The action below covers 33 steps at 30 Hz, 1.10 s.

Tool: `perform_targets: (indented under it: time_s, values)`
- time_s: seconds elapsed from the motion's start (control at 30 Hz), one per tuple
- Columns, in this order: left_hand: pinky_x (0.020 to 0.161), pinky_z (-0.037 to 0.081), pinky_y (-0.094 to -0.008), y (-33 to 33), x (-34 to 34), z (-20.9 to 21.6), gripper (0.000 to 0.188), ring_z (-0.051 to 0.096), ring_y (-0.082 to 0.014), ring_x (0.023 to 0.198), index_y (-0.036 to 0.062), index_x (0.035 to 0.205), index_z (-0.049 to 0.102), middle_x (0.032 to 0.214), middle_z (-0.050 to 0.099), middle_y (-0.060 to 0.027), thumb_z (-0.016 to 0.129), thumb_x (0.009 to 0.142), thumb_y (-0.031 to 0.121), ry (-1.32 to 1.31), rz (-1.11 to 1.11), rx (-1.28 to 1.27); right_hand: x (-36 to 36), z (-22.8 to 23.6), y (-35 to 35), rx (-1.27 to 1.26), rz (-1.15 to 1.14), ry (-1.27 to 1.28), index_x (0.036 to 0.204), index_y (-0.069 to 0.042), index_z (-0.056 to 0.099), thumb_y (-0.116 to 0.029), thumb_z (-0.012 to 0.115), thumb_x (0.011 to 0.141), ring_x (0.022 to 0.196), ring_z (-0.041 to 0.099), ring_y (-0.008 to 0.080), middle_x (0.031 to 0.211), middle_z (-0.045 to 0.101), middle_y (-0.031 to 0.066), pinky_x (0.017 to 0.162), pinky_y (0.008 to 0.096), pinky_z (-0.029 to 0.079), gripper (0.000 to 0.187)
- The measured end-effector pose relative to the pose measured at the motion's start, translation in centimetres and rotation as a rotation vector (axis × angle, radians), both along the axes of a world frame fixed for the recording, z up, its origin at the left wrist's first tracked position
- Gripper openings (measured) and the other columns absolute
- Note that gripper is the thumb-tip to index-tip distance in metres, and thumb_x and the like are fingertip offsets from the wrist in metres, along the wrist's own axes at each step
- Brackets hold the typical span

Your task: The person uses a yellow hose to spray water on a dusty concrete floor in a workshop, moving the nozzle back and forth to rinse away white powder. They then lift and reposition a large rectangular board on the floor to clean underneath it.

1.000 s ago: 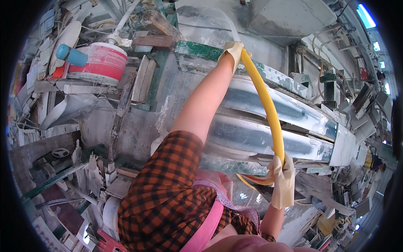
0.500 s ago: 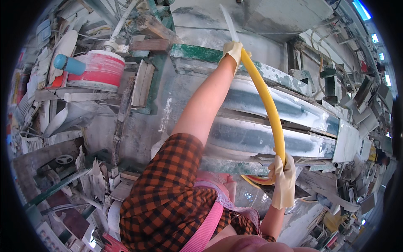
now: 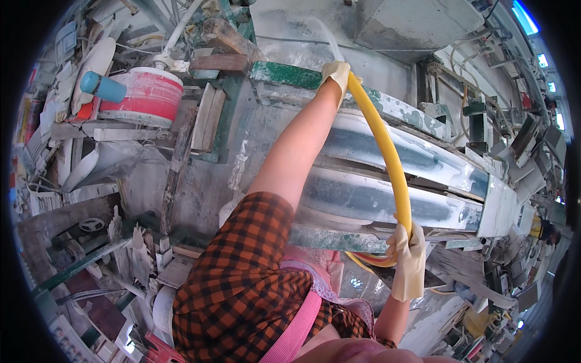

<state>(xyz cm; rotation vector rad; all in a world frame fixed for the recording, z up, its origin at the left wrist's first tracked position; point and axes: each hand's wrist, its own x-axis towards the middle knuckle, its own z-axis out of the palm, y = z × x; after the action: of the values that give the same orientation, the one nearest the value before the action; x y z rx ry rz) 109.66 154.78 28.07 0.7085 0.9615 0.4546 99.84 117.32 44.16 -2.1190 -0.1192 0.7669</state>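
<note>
A thick yellow hose (image 3: 387, 142) arcs between my two gloved hands. My left hand (image 3: 336, 74), in a cream rubber glove, is stretched far forward and closed around the hose's front end. Water (image 3: 331, 37) jets out of that end and curves away toward the far floor. Low on the right, my right hand (image 3: 407, 257), gloved alike, grips the hose where it bends down toward me. Beneath the hose lie two long dark slabs (image 3: 387, 192) streaked with white slurry, side by side on a green metal frame (image 3: 284, 74).
A red and white bucket (image 3: 145, 95) stands at the left with a blue-green cylinder (image 3: 103, 86) beside it. Wood scraps (image 3: 209, 118) and broken pieces crowd the left side. A grey box-shaped block (image 3: 417, 27) sits at the far side, and stacked slabs (image 3: 526, 163) line the right.
The water jet now bends over more to the left, where before it shot out straighter. My hands keep their hold on the hose; the view has shifted slightly.
</note>
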Motion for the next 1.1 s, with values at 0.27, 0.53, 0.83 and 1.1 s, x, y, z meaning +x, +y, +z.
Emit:
perform_targets:
  time_s: [0.27,0.53,0.83,1.1]
  values:
    - [0.064,0.060,-0.0385,-0.1,0.7,0.4,0.024,0.071,-0.0295,0.066,-0.0085,0.106,0.059,0.081,0.068,-0.0206,0.049,0.097,0.012,0.001,0.028,0.037,0.1,-0.2,-0.2,0.019,-0.001,-0.019,0.124,0.003,0.061,-0.028,0.063,0.100,0.058,0.053,0.0067,0.073,0.061,0.0044,0.052,0.0219,0.041,0.039]
    - [0.057,0.060,-0.0404,0.7,1.5,-0.1,0.026,0.070,-0.0334,0.059,-0.0135,0.112,0.052,0.076,0.066,-0.0247,0.045,0.093,0.004,-0.074,0.060,0.020,0.2,-0.4,-0.3,0.023,-0.009,-0.011,0.123,0.003,0.061,-0.026,0.062,0.100,0.058,0.054,0.0067,0.073,0.061,0.0042,0.052,0.0218,0.041,0.037]
    - [0.061,0.058,-0.0421,0.0,-0.2,3.1,0.019,0.068,-0.0302,0.062,-0.0086,0.102,0.052,0.075,0.066,-0.0214,0.046,0.096,0.008,-0.081,0.153,0.063,0.4,-0.9,0.0,0.030,-0.017,0.007,0.123,0.003,0.061,-0.024,0.061,0.100,0.058,0.053,0.0064,0.072,0.059,0.0030,0.051,0.0213,0.041,0.036]
    - [0.063,0.056,-0.0404,-0.4,-1.5,4.9,0.019,0.065,-0.0262,0.063,-0.0025,0.108,0.053,0.076,0.064,-0.0178,0.044,0.097,0.011,-0.226,0.245,0.034,0.4,-2.1,0.3,0.045,0.013,-0.016,0.127,0.000,0.062,-0.028,0.055,0.105,0.053,0.049,0.0047,0.069,0.057,0.0004,0.048,0.0199,0.037,0.037]
